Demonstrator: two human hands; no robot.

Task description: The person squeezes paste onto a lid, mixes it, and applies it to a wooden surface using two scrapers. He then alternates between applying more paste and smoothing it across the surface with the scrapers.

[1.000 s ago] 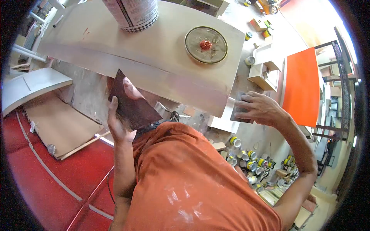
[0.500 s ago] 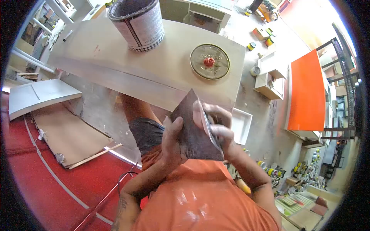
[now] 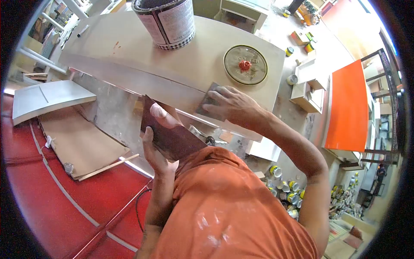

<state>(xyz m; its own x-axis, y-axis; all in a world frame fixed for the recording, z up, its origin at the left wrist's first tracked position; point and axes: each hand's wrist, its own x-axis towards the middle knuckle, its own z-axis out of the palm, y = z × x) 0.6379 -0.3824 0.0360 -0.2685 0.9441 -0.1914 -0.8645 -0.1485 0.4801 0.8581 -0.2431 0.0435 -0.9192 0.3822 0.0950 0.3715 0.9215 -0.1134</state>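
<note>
Separating from the left hand (image 3: 156, 156), the right hand (image 3: 236, 104) has brought its dark blade (image 3: 202, 107) to the bench (image 3: 189, 64), nearer the body than the lid (image 3: 255, 74); work seemingly resumes at that surface. Left fingers grasp a dark sheet (image 3: 172, 140) bearing pinkish paste (image 3: 158, 111), left of the lid; right fingers grip the blade, its underside hidden. The can (image 3: 176, 25), beyond-left, is cropped above.

The can (image 3: 170, 26) stands on the worktop (image 3: 129, 64) at the upper centre of the frame; the lid (image 3: 254, 77) lies on the same surface to its lower right, with a lump (image 3: 245, 65) on top. At frame left, the curved panel (image 3: 56, 101) sits above the cardboard sheet (image 3: 82, 142), and a strip (image 3: 110, 167) lies along the sheet's lower edge.
</note>
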